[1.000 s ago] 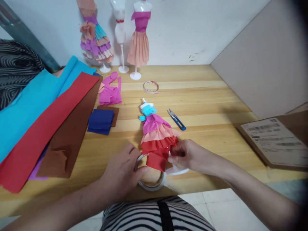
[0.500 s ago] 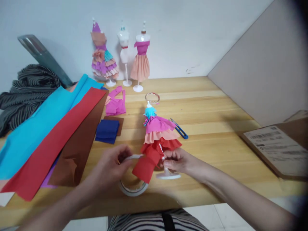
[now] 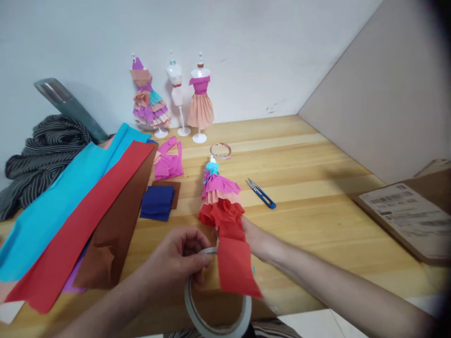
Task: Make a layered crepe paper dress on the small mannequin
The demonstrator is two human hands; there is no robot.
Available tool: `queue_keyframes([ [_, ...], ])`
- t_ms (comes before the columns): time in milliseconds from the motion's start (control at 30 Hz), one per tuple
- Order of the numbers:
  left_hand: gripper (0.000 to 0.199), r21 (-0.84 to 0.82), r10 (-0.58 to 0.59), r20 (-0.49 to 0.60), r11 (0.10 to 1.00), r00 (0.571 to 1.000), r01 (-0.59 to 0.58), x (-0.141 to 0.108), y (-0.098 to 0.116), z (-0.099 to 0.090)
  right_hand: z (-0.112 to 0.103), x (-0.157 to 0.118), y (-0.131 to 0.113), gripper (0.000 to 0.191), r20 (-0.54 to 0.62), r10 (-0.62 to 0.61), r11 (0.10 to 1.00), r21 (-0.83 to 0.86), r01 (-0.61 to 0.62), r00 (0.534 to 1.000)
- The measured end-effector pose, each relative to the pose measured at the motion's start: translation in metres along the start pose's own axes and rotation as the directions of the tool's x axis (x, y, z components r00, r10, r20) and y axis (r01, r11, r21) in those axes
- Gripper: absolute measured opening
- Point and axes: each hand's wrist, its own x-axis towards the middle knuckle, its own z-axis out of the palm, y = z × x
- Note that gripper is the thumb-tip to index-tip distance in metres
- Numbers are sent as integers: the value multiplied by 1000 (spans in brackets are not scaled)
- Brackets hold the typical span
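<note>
My left hand (image 3: 192, 253) pinches the rim of a white tape roll (image 3: 188, 300), which hangs below the fingers near the table's front edge. A small mannequin (image 3: 212, 165) leans away from me in a layered crepe-paper dress (image 3: 220, 188) of turquoise, magenta, peach and red. From its red ruffle a red crepe-paper strip (image 3: 234, 263) hangs toward me, passing in front of the tape roll. Behind that strip is my right hand (image 3: 251, 239), closed around the mannequin's stand; its fingers and the stand are mostly hidden.
Blue thread snips (image 3: 261, 193) lie right of the dress. Three mannequins (image 3: 200, 103) stand by the wall. To the left are crepe-paper sheets (image 3: 81, 216), dark blue squares (image 3: 157, 202) and magenta scraps (image 3: 169, 164). A wire ring (image 3: 220, 150) lies behind, a cardboard box (image 3: 405, 220) at right.
My right hand has turned the mannequin, so the red strip now hangs nearer and covers the stand. My left hand has moved right with the tape roll, which is closer to me.
</note>
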Motion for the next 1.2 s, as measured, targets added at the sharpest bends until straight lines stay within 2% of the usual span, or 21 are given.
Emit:
queue_keyframes([
  [100,34,77,36,-50,997,998,-32,-2,2,-13,-3,1,-1,32,-23,78,997,27,-77,997],
  [200,29,179,92,-163,982,982,-63,-5,5,-30,-11,-2,3,33,2,196,981,5,-196,981],
  [333,22,274,145,-242,959,959,-76,-13,3,-38,-22,-15,9,38,-111,308,951,34,-306,945],
  [400,19,296,164,-235,951,958,-91,-19,3,-34,-23,-24,6,40,-158,312,950,61,-306,937],
  [467,17,274,166,-188,955,968,-111,-26,3,-27,-21,-31,0,44,-158,308,950,102,-295,938],
  [567,17,172,128,-95,979,987,-110,-34,5,-18,-13,-37,-10,50,-94,287,945,189,-266,953],
  [633,17,105,104,-52,990,993,-99,-35,5,-12,-8,-37,-15,48,-62,266,941,232,-245,962],
  [733,18,33,93,-32,995,995,-92,-31,2,-4,-3,-36,-18,39,-49,263,919,318,-235,964],
  [800,20,-16,82,-39,996,996,-83,-28,-1,2,-3,-37,-18,42,-28,260,893,387,-229,965],
  [867,25,-67,60,-39,996,997,-63,-24,-4,8,-4,-41,-19,44,-40,228,906,376,-196,973],
  [1033,31,-139,38,-30,989,999,-42,-19,-11,16,-8,-50,-27,32,-170,112,988,122,-92,979],
  [1100,30,-123,42,-35,991,999,-46,-18,-13,15,-10,-52,-31,28,-192,112,986,142,-85,975],
  [1200,28,-81,36,-43,996,998,-39,-18,-14,12,-13,-54,-33,25,-236,183,956,268,-117,954],
])
